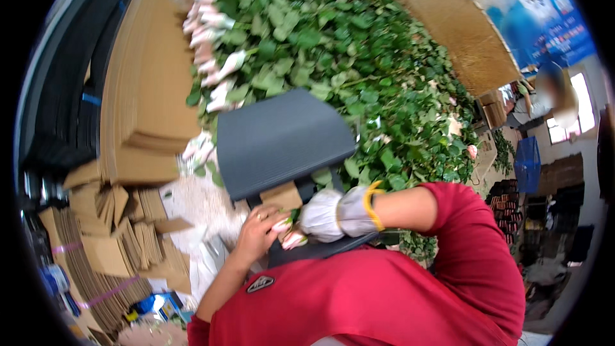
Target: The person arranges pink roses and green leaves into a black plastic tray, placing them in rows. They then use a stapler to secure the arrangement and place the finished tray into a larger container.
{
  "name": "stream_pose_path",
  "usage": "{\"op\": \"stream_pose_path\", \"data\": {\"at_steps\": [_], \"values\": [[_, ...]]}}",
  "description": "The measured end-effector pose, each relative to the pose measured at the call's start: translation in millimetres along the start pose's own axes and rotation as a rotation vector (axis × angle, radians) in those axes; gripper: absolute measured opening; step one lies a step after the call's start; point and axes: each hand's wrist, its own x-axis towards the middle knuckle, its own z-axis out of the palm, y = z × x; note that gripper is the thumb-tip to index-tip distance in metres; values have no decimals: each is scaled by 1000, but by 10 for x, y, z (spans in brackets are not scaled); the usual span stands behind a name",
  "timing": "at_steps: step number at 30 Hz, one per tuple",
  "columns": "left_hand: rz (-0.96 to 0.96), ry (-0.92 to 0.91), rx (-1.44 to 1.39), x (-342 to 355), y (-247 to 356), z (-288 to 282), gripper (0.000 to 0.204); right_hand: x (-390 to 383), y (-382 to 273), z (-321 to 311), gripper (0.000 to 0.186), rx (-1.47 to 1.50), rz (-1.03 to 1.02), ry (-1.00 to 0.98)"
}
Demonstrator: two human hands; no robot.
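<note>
Blue banner (544, 13) hangs above brown cardboard (461, 32).

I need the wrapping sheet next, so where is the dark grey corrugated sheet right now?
In the head view, the dark grey corrugated sheet lies centre frame, just above both hands, its far edge over the pile of green rose stems, right of the flat cardboard stacks.

Bare left hand (256, 234) and gloved right hand (323, 216) hold pink rosebuds (289, 234) beside a dark corrugated sheet (282, 141), roses heaped behind
</note>
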Motion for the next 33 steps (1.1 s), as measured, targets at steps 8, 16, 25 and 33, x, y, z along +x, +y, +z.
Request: {"op": "stream_pose_path", "data": {"at_steps": [8,16,25,33], "values": [[-20,-44,-24,9,-123,-19,32,276,19,296,43,256,30,95],[-41,-389,-10,13,179,-215,61,-128,217,121,29,157,-166,80],[92,-376,233,32,135,-159,58,-1124,424,878,21,-68,672,375],[-113,-192,117,-177,59,2,56,-1216,954,-565,20,84,494,737]]}}
